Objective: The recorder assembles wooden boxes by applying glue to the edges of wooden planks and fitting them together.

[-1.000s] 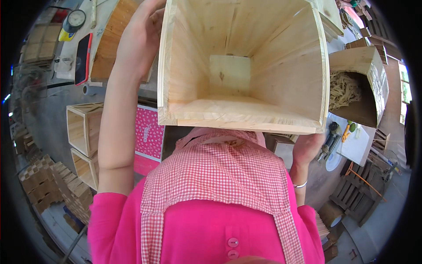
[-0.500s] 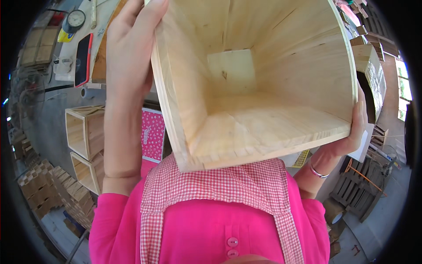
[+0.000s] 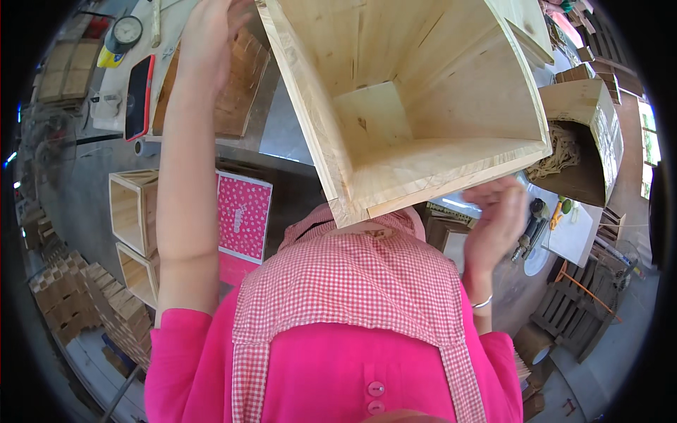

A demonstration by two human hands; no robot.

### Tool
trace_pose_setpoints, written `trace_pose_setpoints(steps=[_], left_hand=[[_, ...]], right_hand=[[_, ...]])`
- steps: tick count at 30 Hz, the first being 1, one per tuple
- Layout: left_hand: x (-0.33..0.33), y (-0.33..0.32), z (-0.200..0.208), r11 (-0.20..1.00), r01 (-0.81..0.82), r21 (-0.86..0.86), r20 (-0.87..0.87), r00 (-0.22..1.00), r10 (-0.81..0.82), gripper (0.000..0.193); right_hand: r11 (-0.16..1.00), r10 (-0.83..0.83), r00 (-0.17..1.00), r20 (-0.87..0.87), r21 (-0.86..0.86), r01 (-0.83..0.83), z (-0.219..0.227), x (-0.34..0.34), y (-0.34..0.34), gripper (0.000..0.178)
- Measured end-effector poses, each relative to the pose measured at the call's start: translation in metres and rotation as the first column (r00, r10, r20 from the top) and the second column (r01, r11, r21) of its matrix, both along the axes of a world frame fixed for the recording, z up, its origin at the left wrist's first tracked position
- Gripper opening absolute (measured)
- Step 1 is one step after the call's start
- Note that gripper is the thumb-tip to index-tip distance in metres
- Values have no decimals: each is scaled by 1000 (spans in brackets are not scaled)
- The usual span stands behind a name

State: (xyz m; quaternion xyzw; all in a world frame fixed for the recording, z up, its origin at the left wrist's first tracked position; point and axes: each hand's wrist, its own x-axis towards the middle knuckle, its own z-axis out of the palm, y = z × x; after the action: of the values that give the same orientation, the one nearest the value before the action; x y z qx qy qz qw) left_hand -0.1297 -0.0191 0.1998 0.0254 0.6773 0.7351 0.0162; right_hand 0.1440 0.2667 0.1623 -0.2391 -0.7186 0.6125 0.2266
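A large square-mouthed box of pale wood (image 3: 451, 158) stands tilted before me, its open end toward me and its inner walls narrowing to a small bottom panel. At the box's upper left, my left hand (image 3: 206, 53) is raised, its fingers loosely apart and partly blurred near the rim, with no grip on it showing. Just below the lower right rim is my right hand (image 3: 499, 215). Its fingers are loosely bent and blurred, apart from one another, and nothing shows in them.
On the left table lie a red-edged phone (image 3: 139, 97), a round dial clock (image 3: 127, 32) and a brown board (image 3: 243, 92). Wooden boxes (image 3: 134, 211) stand at left beside a pink patterned box (image 3: 243, 215). At right are a carton with stringy material (image 3: 606, 141) and a tool (image 3: 532, 229).
The wooden box has turned and shifted up and away from my chest. My right hand has come off its right side and moved below the rim; my left hand has moved off its left edge.
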Motion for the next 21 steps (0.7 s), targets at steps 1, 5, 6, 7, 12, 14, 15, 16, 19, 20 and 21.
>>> trace_pose_setpoints(steps=[1, 5, 6, 7, 12, 14, 15, 16, 19, 20, 21], left_hand=[[-5, 2, 4, 968, 204, 146, 72, 974, -216, 38], [0, 4, 5, 920, 355, 166, 66, 927, -369, 42], [5, -3, -2, 958, 275, 85, 67, 957, -281, 43], [11, -4, -2, 981, 193, 6, 60, 979, -193, 45], [89, -23, 11, 921, 388, 39, 171, 905, -389, 45], [89, -25, 8, 895, 442, 65, 208, 871, -446, 49], [90, -14, 8, 926, 378, 10, 226, 901, -371, 50], [92, -3, 8, 949, 313, -43, 240, 925, -294, 51], [96, 22, 7, 946, 320, -42, 196, 931, -306, 44], [97, 24, 7, 936, 352, -5, 161, 924, -347, 41], [96, 26, 11, 936, 349, 45, 180, 919, -352, 35]], right_hand=[[981, 12, 1000, -29, -195, -17, 3, -2, -20, 24], [979, 77, 995, -63, -182, -87, 6, -23, -12, 30], [982, -17, 993, -120, -191, -6, 19, -36, -23, 32], [999, 23, 996, -81, 35, -20, 11, -41, -5, 27], [989, 112, 991, 72, 87, -118, 38, -65, 60, 25], [978, 198, 978, 62, 57, -202, 46, -70, 68, 33], [978, 197, 978, 62, 52, -201, 46, -70, 67, 33], [972, 215, 976, 40, 93, -218, 46, -71, 63, 35], [973, 218, 976, 15, 66, -219, 44, -69, 58, 40], [966, 246, 969, -9, 88, -244, 43, -70, 59, 40], [958, 270, 962, -31, 110, -265, 41, -69, 61, 40]])
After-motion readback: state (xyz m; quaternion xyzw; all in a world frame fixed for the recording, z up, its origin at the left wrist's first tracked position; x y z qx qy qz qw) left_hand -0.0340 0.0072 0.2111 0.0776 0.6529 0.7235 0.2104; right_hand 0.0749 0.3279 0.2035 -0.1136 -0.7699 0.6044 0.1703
